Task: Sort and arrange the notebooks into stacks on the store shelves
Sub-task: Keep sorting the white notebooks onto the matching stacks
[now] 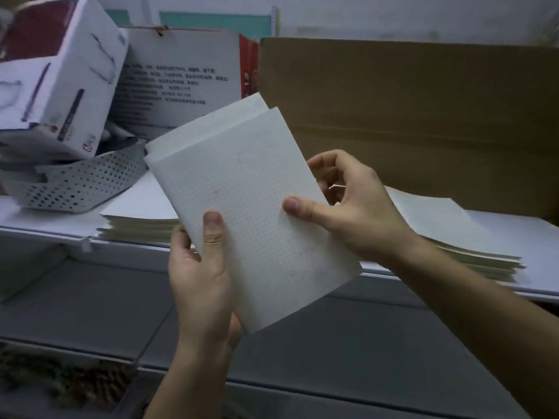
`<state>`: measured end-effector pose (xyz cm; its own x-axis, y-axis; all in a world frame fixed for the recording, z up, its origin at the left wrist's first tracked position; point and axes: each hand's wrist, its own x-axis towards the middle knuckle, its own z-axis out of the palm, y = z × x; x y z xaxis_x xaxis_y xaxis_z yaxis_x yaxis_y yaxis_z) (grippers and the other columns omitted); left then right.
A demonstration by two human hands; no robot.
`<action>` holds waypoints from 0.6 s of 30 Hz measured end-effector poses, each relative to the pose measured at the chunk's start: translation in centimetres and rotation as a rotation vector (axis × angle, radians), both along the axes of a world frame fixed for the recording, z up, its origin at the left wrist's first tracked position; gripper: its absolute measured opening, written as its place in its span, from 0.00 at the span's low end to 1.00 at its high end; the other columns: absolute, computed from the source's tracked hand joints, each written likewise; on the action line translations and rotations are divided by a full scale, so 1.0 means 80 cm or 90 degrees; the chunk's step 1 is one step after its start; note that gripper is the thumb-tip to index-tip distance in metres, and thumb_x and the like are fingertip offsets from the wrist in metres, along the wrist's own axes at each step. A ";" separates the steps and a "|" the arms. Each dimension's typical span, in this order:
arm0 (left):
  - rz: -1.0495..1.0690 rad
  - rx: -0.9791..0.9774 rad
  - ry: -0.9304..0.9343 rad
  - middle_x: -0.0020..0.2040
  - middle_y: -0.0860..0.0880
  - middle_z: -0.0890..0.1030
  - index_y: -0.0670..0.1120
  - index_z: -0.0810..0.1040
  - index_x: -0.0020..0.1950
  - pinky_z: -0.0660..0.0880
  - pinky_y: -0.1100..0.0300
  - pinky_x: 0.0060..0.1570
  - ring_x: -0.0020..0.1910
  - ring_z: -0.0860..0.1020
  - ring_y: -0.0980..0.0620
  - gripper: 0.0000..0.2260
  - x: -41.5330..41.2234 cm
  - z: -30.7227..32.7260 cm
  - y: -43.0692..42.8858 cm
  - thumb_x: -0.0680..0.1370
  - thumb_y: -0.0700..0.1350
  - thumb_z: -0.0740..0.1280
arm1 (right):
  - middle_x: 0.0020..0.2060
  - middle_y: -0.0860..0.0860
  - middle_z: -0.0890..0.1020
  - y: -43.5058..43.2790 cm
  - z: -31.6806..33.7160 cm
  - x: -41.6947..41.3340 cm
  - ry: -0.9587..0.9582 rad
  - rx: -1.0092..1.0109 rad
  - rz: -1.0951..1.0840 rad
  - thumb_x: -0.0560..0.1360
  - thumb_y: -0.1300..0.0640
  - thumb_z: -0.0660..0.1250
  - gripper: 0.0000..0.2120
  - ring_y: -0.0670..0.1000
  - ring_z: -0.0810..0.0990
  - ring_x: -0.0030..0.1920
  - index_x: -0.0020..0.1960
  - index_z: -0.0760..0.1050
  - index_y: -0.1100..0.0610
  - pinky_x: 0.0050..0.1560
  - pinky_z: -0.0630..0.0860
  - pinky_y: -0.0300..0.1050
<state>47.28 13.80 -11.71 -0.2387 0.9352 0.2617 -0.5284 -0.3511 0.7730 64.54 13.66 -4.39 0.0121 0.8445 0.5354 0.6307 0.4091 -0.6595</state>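
I hold a small bundle of white notebooks with faint dotted-grid covers, tilted, in front of the white shelf. My left hand grips the bundle's lower left edge, thumb on the front cover. My right hand pinches its right edge, thumb on the cover and fingers behind. A second notebook's corner sticks out behind the top one. On the shelf lie two flat stacks of pale notebooks: one at the left, one at the right, partly hidden by my right forearm.
A large brown cardboard box stands at the back of the shelf. At the left are a tilted white pen box, a white printed box and a perforated white basket. Grey shelving lies below, pine cones at bottom left.
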 end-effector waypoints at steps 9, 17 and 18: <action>0.158 -0.037 -0.058 0.53 0.48 0.87 0.51 0.79 0.58 0.82 0.46 0.56 0.55 0.85 0.46 0.12 -0.132 -0.003 0.028 0.86 0.54 0.58 | 0.50 0.49 0.82 0.062 0.012 -0.136 0.099 0.011 0.153 0.79 0.52 0.70 0.10 0.50 0.84 0.47 0.56 0.72 0.54 0.43 0.83 0.48; 0.321 -0.029 -0.021 0.43 0.60 0.86 0.53 0.74 0.54 0.82 0.60 0.42 0.43 0.85 0.60 0.07 -0.240 -0.013 0.039 0.87 0.50 0.58 | 0.51 0.54 0.80 0.176 0.033 -0.180 0.306 -0.198 0.006 0.82 0.61 0.63 0.10 0.51 0.82 0.43 0.63 0.69 0.60 0.36 0.79 0.43; 0.341 -0.027 -0.014 0.42 0.61 0.86 0.53 0.74 0.54 0.81 0.64 0.40 0.42 0.85 0.61 0.07 -0.250 -0.015 0.041 0.87 0.50 0.58 | 0.48 0.55 0.80 0.194 0.031 -0.178 0.296 -0.240 -0.014 0.82 0.63 0.63 0.10 0.52 0.81 0.41 0.62 0.70 0.63 0.35 0.77 0.43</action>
